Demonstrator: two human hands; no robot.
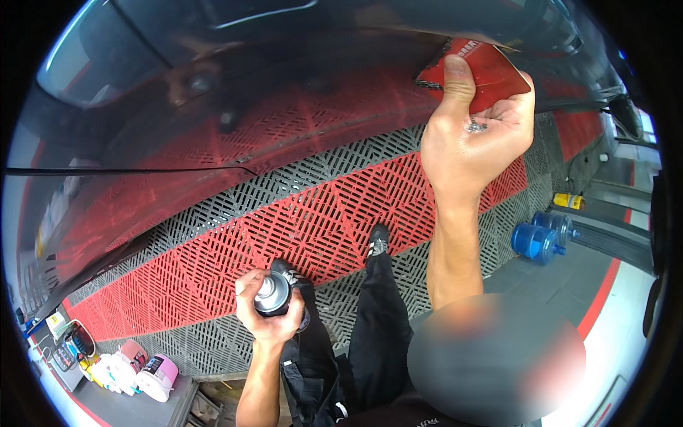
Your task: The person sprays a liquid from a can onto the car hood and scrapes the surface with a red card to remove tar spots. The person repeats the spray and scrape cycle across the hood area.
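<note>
A glossy dark car body panel spans the upper part of the view and reflects the floor. My right hand grips a red squeegee card with worn, dark edges, thumb on its face, close against the panel. Some dark residue shows on that palm. Lower down, my left hand holds a spray can upright, its silver top and nozzle facing up and a finger resting near the nozzle.
Red and grey grated floor tiles lie beneath the car. Blue water jugs and a yellow container stand at the right. Pink-and-white buckets and bottles are at the lower left. My shoes stand on the tiles.
</note>
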